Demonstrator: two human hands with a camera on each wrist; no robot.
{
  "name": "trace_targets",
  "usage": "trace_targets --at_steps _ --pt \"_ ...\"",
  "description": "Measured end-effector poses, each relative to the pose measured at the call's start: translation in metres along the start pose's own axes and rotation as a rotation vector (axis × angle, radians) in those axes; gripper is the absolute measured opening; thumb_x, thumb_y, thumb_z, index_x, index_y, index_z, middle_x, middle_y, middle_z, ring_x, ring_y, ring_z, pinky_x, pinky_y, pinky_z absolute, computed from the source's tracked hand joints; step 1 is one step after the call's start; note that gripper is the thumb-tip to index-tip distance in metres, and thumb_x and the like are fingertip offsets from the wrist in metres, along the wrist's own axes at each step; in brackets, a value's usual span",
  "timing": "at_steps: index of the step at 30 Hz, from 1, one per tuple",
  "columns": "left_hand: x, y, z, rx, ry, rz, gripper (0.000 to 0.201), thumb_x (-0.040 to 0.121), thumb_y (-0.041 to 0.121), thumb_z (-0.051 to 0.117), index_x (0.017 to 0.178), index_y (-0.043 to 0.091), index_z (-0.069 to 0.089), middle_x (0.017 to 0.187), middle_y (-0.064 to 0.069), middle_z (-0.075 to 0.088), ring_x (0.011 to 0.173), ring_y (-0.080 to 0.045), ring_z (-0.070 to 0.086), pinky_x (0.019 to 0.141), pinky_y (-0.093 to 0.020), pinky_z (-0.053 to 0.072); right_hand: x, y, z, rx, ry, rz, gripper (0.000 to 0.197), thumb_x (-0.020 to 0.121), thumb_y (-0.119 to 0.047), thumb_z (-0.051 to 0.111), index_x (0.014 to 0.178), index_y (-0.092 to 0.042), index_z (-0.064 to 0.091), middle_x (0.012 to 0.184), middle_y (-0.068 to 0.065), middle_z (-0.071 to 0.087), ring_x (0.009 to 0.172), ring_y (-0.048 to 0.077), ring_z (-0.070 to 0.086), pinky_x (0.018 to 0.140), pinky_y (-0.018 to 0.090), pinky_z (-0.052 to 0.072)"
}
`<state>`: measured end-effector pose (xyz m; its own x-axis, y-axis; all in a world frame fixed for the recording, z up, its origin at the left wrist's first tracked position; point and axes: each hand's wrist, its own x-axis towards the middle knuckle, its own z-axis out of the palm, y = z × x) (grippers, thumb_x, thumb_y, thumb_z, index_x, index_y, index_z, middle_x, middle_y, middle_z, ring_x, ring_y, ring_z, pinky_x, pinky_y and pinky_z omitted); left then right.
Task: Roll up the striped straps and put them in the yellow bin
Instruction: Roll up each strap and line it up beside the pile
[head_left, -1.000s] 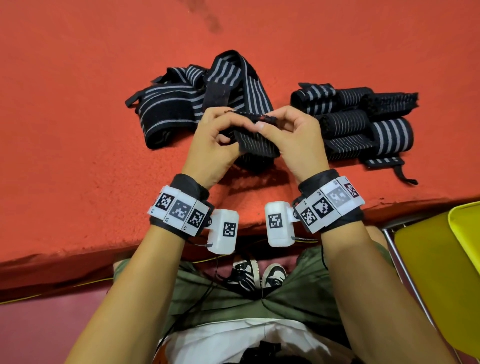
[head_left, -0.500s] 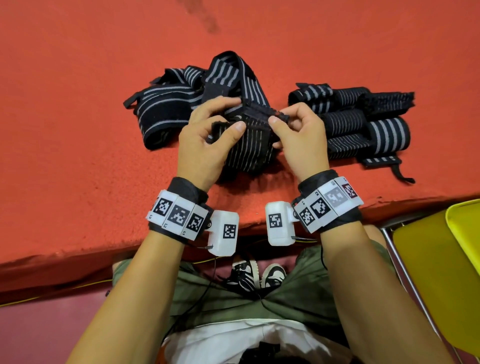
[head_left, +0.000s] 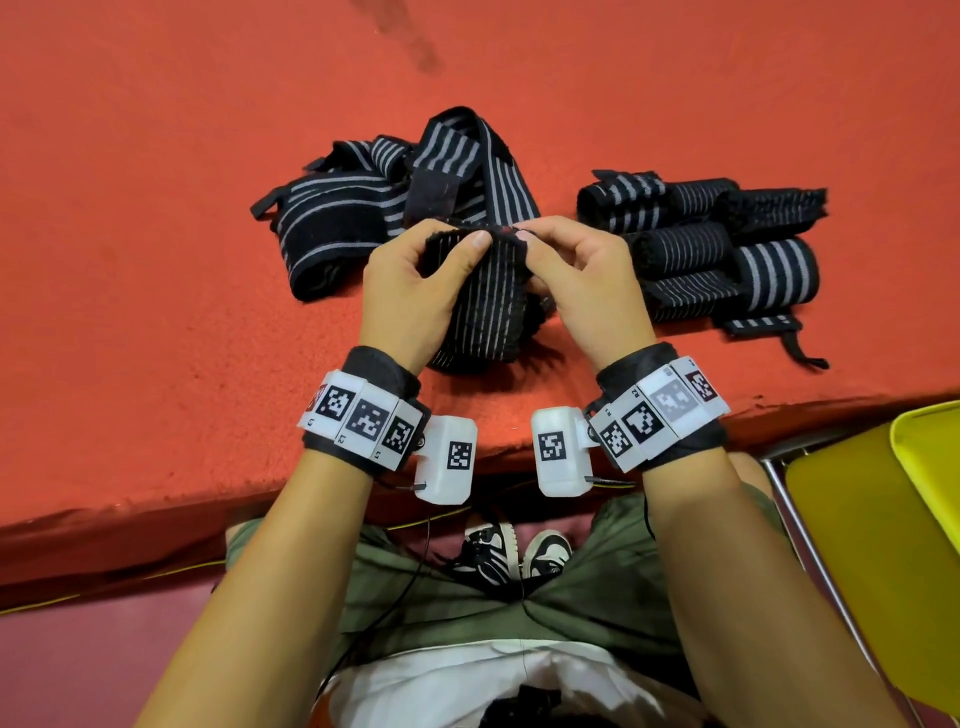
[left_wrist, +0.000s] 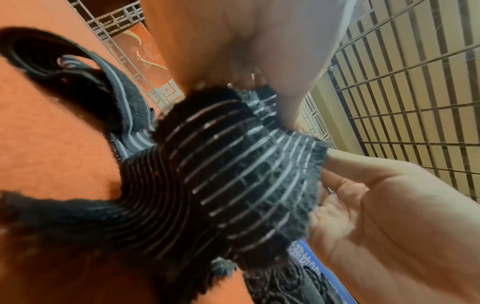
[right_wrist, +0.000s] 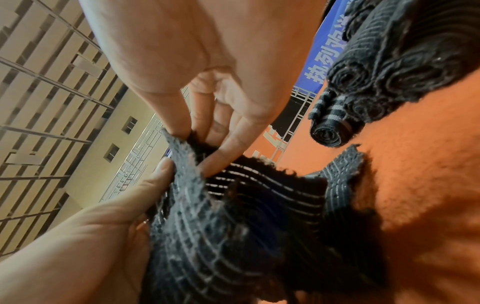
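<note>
A black strap with thin white stripes (head_left: 485, 306) is held up over the red table. My left hand (head_left: 457, 234) pinches its top edge on the left, thumb in front. My right hand (head_left: 537, 234) pinches the same edge on the right. The strap's lower part lies folded on the cloth. The left wrist view shows the strap (left_wrist: 233, 164) bent over between both hands. In the right wrist view its frayed end (right_wrist: 187, 164) sits between my right hand's thumb and fingers. The yellow bin (head_left: 930, 457) stands at the right, below table level.
Loose striped straps (head_left: 358, 218) lie tangled behind my left hand. Several rolled straps (head_left: 727, 244) lie stacked to the right, seen end-on in the right wrist view (right_wrist: 376, 82). The table's front edge (head_left: 208, 499) runs just below my wrists. Bare red cloth lies at the far left.
My left thumb has moved from the strap's face up to its top edge. Both hands now pinch that edge close together, and the strap hangs flatter and nearer to me.
</note>
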<state>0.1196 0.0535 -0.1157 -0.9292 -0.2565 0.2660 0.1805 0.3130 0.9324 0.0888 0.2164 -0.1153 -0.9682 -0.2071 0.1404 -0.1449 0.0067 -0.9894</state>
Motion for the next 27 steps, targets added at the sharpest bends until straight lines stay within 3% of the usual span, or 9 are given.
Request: trace_targets --at_steps 7,11,14,18,20,21,23,25,27 --pt "-0.0004 0.0020 0.0021 0.022 0.018 -0.026 0.016 0.095 0.027 0.069 0.084 0.016 0.070 0.079 0.001 0.067 0.077 -0.008 0.060 0.076 -0.037 0.051 -0.0017 -0.0008 -0.0021 -0.009 -0.019 -0.001 0.017 0.101 -0.004 0.057 0.103 0.001 0.073 0.088 -0.007 0.070 0.083 -0.006 0.064 0.075 0.015 0.051" --pt "-0.0005 0.0041 0.0030 0.024 0.036 -0.038 0.021 0.095 0.027 0.070 0.085 0.009 0.071 0.082 -0.012 0.070 0.077 -0.010 0.061 0.077 -0.042 0.053 -0.0009 -0.0020 -0.0010 -0.001 -0.043 -0.015 0.016 0.101 -0.011 0.059 0.099 -0.005 0.074 0.085 -0.012 0.069 0.086 -0.001 0.063 0.082 0.023 0.054" --pt "0.0012 0.0044 0.0036 0.012 0.058 -0.051 0.028 0.093 0.029 0.071 0.085 0.003 0.070 0.079 -0.015 0.068 0.075 -0.012 0.059 0.076 -0.044 0.052 -0.0022 -0.0046 0.0004 0.020 -0.048 -0.019 0.011 0.099 -0.018 0.067 0.094 -0.012 0.075 0.083 -0.015 0.070 0.084 -0.002 0.064 0.079 0.018 0.051" --pt "0.0004 0.0026 0.0059 0.036 0.062 -0.071 0.016 0.092 0.031 0.073 0.091 0.018 0.064 0.085 0.008 0.063 0.077 -0.001 0.057 0.076 -0.028 0.050 -0.0003 -0.0024 -0.0010 -0.045 -0.012 -0.065 0.002 0.093 -0.008 0.072 0.092 -0.009 0.072 0.084 -0.008 0.070 0.081 -0.001 0.065 0.079 0.016 0.050" --pt "0.0005 0.0007 0.0066 0.038 0.101 -0.097 0.021 0.094 0.034 0.070 0.102 0.020 0.058 0.094 0.012 0.059 0.077 0.005 0.052 0.077 -0.016 0.046 0.0020 -0.0012 -0.0028 -0.062 0.014 -0.066 0.004 0.093 -0.008 0.071 0.091 -0.011 0.072 0.083 -0.011 0.070 0.080 -0.003 0.064 0.078 0.015 0.049" --pt "0.0017 -0.0008 0.0067 0.030 0.104 -0.127 0.024 0.096 0.037 0.066 0.107 0.017 0.058 0.098 0.011 0.059 0.079 0.006 0.053 0.080 -0.016 0.047 0.0027 -0.0010 -0.0033 -0.067 0.025 -0.069 0.005 0.093 -0.008 0.072 0.091 -0.013 0.072 0.082 -0.012 0.070 0.080 -0.003 0.064 0.079 0.015 0.049" --pt "0.0055 -0.0028 0.0052 0.034 0.051 -0.184 0.041 0.100 0.046 0.053 0.105 0.007 0.062 0.098 0.006 0.064 0.086 -0.001 0.058 0.089 -0.035 0.053 0.0034 -0.0003 -0.0037 -0.075 0.046 -0.074 0.007 0.093 -0.010 0.072 0.090 -0.017 0.073 0.082 -0.014 0.071 0.080 -0.003 0.065 0.080 0.017 0.050" --pt "0.0062 -0.0019 0.0043 0.043 -0.032 -0.166 0.063 0.099 0.055 0.044 0.094 -0.006 0.061 0.089 -0.005 0.063 0.085 -0.015 0.058 0.087 -0.054 0.051 0.0035 0.0005 -0.0032 -0.081 0.062 -0.077 0.004 0.093 -0.012 0.072 0.092 -0.015 0.075 0.083 -0.011 0.072 0.082 0.000 0.066 0.081 0.019 0.052" --pt "0.0055 -0.0011 0.0050 0.062 -0.048 -0.108 0.068 0.099 0.054 0.041 0.092 -0.012 0.057 0.084 -0.009 0.060 0.080 -0.020 0.054 0.081 -0.057 0.050 0.0043 0.0012 -0.0036 -0.081 0.074 -0.079 0.004 0.093 -0.012 0.072 0.095 -0.013 0.076 0.085 -0.008 0.073 0.083 0.002 0.067 0.083 0.022 0.053"
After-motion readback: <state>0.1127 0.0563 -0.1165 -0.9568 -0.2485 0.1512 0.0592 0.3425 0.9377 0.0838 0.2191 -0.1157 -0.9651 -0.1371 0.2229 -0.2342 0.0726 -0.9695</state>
